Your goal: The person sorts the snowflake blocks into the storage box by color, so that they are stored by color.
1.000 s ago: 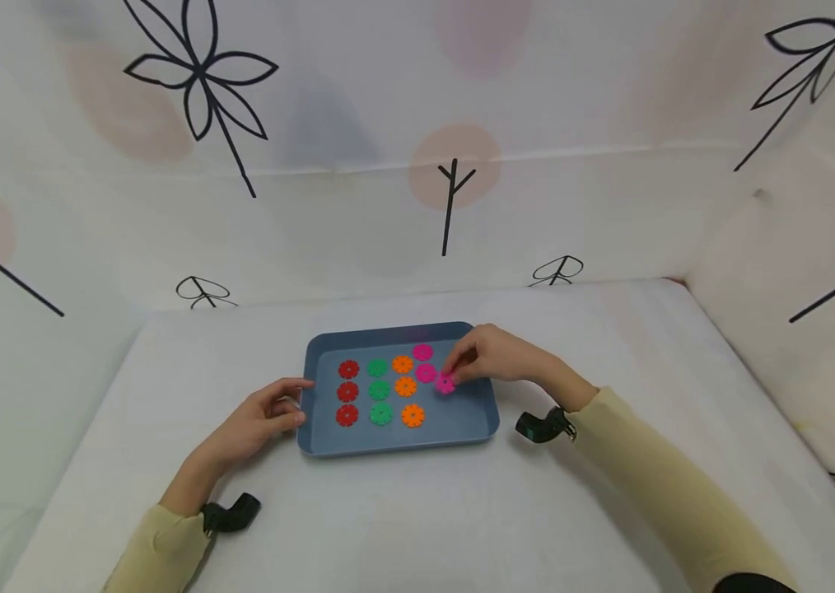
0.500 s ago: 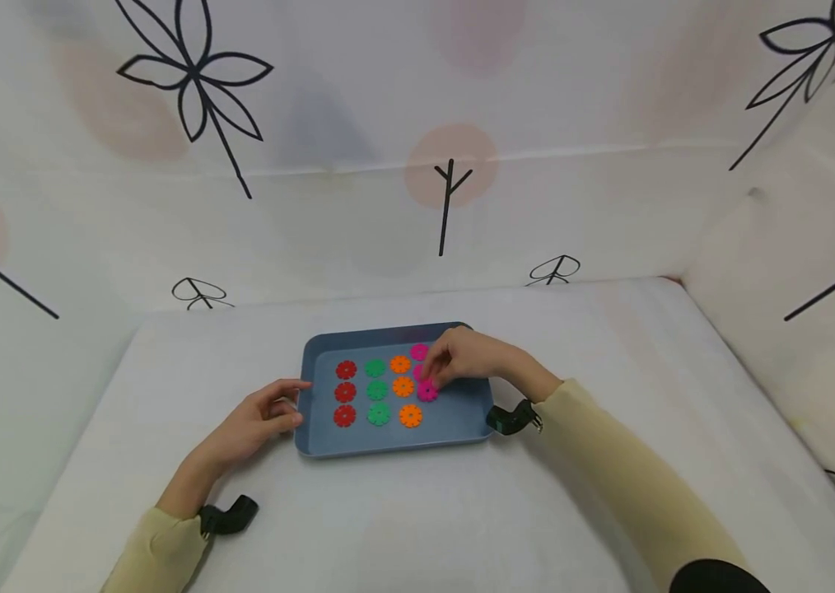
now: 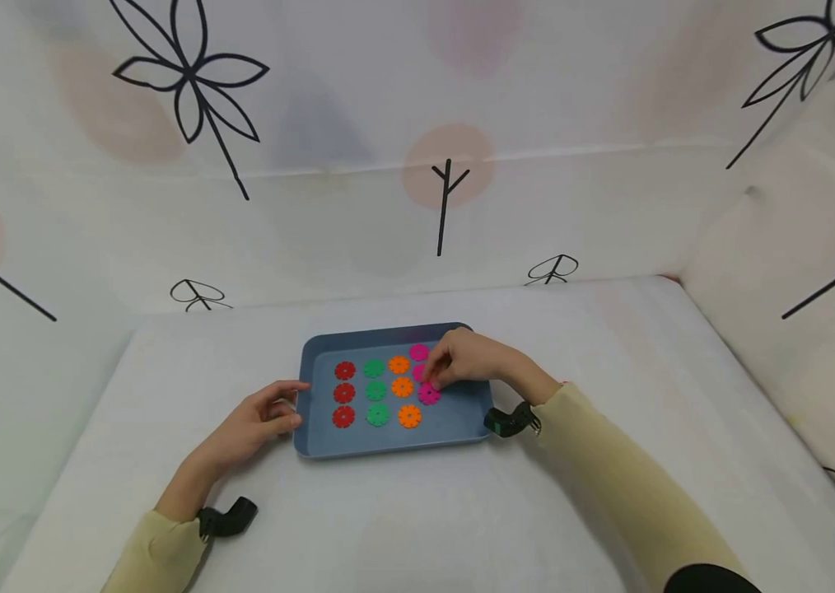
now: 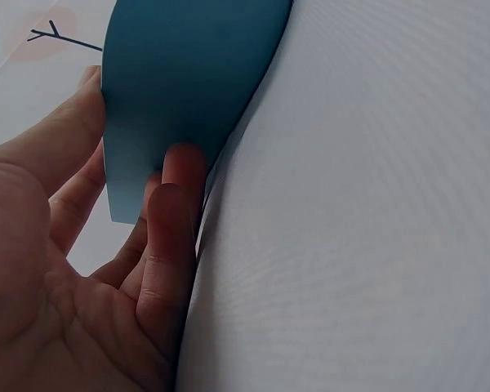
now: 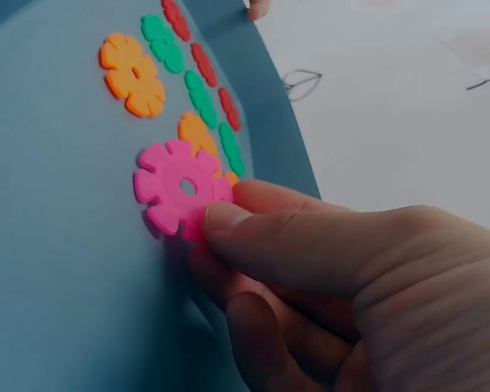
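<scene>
My right hand [image 3: 465, 357] pinches a pink notched interlocking disc [image 5: 175, 184] between thumb and fingers, at the surface of the blue-grey tray [image 3: 454, 430]. Two more pink discs lie just behind it; the farthest pink disc [image 3: 418, 352] shows clearly, while the middle one is partly covered by my fingers. To the left run columns of orange discs [image 3: 409, 417], green discs [image 3: 377, 414] and red discs [image 3: 343, 417]. My left hand [image 3: 250, 424] holds the tray's left side, one finger at the rim and other fingertips against the outer wall [image 4: 188, 73].
The tray rests on a white-covered table [image 3: 388, 519]. Behind stands a white cloth backdrop [image 3: 328, 239] with printed plants. Each wrist carries a dark camera, the left one [image 3: 229, 518] just above the table and the right one [image 3: 510, 419] near the tray's right edge.
My right hand has moved left and slightly down with the pink disc, bringing it under the pink column. In the last half second it has barely shifted. My left hand stays at the tray.
</scene>
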{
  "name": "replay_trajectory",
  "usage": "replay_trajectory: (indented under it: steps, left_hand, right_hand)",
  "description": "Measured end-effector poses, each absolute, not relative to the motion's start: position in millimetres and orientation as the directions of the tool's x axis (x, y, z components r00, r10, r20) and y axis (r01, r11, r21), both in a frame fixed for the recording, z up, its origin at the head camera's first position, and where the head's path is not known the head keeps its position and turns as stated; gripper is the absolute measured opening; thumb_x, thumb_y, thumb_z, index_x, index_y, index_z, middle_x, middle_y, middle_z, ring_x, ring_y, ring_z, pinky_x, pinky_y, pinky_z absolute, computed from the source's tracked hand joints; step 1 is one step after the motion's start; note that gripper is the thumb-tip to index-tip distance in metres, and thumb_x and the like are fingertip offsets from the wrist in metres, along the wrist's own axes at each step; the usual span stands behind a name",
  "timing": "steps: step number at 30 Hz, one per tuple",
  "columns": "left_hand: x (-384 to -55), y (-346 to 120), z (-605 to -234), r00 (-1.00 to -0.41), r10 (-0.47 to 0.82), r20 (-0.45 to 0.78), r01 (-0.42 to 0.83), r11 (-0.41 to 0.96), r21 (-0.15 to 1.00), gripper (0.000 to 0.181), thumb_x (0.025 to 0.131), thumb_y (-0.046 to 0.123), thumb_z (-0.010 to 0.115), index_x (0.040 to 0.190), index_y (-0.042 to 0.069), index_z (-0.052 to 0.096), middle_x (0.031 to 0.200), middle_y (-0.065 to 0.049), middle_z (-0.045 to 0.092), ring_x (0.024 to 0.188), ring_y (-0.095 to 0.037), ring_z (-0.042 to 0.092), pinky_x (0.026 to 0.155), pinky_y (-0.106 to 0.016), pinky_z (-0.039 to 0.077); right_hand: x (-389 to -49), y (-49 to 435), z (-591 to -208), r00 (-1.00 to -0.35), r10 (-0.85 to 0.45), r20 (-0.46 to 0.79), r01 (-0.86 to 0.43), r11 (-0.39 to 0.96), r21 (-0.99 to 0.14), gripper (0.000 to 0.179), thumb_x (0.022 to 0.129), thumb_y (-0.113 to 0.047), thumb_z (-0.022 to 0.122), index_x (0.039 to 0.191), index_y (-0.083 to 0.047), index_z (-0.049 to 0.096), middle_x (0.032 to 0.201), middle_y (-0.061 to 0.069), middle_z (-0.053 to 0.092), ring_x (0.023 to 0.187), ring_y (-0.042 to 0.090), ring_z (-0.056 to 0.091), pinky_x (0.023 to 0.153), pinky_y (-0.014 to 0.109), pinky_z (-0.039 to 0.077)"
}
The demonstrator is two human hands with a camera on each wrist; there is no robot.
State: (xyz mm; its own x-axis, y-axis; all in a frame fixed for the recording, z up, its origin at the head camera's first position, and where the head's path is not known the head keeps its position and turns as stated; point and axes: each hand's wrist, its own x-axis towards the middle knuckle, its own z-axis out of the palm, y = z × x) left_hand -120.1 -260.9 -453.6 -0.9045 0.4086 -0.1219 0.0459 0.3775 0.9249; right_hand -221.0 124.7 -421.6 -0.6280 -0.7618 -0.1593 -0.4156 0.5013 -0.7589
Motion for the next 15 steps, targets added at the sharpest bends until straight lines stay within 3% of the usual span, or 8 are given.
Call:
replay_trajectory:
  steps: [15]
  left_hand:
    - [-121.2,-262.6,-456.4,-0.905,0.409,-0.115,0.052,0.376,0.925,0.051,0.095,0.017,0.070,0.141,0.006,0.051,0.123,-0.018,0.049,0.091,-0.019,0.063,0.078,-0.024,0.050]
  right_hand:
    - [-218.9,123.3,-423.6,-0.638,-0.755,-0.152,-0.423,0.509,-0.750,0.010,0.086,-0.006,0.077,0.094,-0.012,0.079,0.085,-0.006,0.072,0.076,0.009,0.066,0.071,0.027,0.054]
